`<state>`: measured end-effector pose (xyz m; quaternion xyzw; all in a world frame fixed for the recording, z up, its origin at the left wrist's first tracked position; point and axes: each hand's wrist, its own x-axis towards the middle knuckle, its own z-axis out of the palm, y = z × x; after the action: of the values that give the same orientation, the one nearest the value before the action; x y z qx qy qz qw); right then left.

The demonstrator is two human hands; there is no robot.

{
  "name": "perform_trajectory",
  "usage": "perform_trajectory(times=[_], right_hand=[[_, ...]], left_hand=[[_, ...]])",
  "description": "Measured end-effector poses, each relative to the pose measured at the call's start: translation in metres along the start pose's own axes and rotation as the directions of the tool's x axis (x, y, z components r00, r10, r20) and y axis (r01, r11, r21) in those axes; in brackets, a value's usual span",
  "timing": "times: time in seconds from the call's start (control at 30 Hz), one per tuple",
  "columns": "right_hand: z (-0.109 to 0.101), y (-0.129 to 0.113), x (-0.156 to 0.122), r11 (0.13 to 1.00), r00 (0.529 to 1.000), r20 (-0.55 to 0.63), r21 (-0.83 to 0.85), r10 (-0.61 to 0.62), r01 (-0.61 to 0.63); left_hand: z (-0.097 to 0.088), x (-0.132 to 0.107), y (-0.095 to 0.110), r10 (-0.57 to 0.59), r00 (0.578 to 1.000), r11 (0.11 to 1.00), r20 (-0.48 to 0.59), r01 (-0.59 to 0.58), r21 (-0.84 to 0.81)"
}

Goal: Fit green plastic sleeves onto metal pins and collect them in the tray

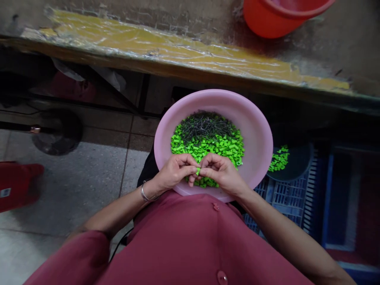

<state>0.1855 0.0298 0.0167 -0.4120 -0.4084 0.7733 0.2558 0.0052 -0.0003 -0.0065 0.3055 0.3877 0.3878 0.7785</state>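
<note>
A pink plastic basin rests on my lap. It holds a heap of small bright green plastic tubes and, behind them, a pile of small dark metal springs. My left hand and my right hand meet over the near side of the basin, fingers pinched together. Between the fingertips of both hands sits one small green tube. A thin metal bangle circles my left wrist.
A worn workbench edge with yellow taped plastic runs across the top, an orange bucket on it. To the right a dark bowl with more green pieces sits on a blue crate. Tiled floor lies left, with a red object.
</note>
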Motion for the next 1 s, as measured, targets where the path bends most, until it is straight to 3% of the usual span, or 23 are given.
perform_trajectory(times=[0.2,0.33,0.43,0.53,0.6,0.7,0.77,0.83,0.9,1.0], right_hand=[[-0.002,-0.001,0.0,0.999,1.0,-0.012,0.036,-0.016,0.017],[-0.003,-0.003,-0.001,0.995,0.998,-0.021,0.079,-0.056,0.057],[-0.002,-0.004,-0.003,0.976,0.996,0.012,0.201,-0.091,0.087],[0.0,-0.007,-0.004,0.945,0.996,0.034,0.32,-0.08,0.065],[0.0,-0.008,-0.004,0.917,0.996,0.071,0.399,-0.047,0.015],[-0.003,-0.007,-0.005,0.86,0.986,0.164,0.5,0.022,-0.102],[-0.006,-0.006,-0.006,0.819,0.965,0.245,0.534,0.089,-0.211],[-0.008,-0.005,-0.007,0.794,0.948,0.281,0.537,0.151,-0.285],[-0.007,-0.003,-0.009,0.808,0.957,0.224,0.52,0.183,-0.276],[-0.001,-0.001,-0.01,0.893,0.991,0.04,0.43,0.126,-0.131]], left_hand=[[0.012,-0.006,0.012,0.087,0.995,0.991,-0.059,-0.08,0.108],[0.024,-0.009,0.015,0.297,0.952,0.926,-0.068,-0.27,0.265],[0.03,-0.009,0.014,0.54,0.842,0.746,0.008,-0.483,0.459],[0.031,-0.003,0.014,0.735,0.657,0.434,0.168,-0.646,0.628],[0.03,0.002,0.015,0.776,0.557,0.25,0.296,-0.703,0.666],[0.026,0.008,0.016,0.749,0.499,0.125,0.436,-0.752,0.647],[0.025,0.008,0.016,0.733,0.511,0.145,0.45,-0.763,0.63],[0.025,0.006,0.015,0.73,0.564,0.241,0.386,-0.74,0.628],[0.027,0.002,0.015,0.71,0.662,0.41,0.24,-0.666,0.623],[0.031,-0.004,0.015,0.564,0.825,0.705,-0.025,-0.466,0.534]])
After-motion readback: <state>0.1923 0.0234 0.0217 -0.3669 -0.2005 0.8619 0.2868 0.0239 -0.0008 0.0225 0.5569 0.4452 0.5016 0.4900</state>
